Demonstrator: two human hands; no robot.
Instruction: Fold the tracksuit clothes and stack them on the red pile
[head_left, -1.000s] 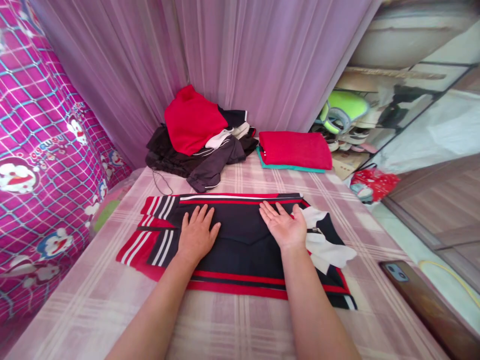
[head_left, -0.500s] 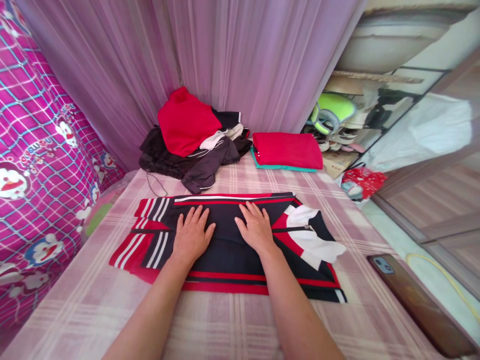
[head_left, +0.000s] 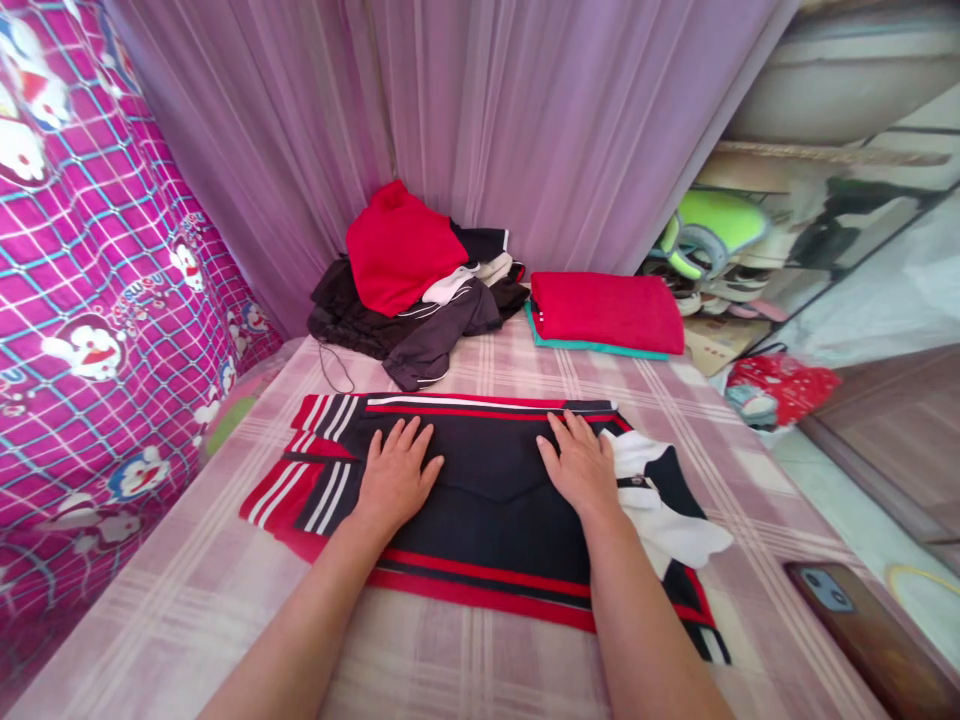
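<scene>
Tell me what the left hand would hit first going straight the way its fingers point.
Beyond the flat black jacket with red stripes beneath it, the left hand would probably meet the crumpled dark grey garment with white piping first, though depth is hard to judge.

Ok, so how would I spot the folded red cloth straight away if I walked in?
Find the pink-and-white plaid tablecloth in front of the purple curtain. Near its far right corner lies the folded red cloth, a neat rectangle atop teal fabric. The other bright red cloth, to its left, is crumpled on dark clothes.
</scene>
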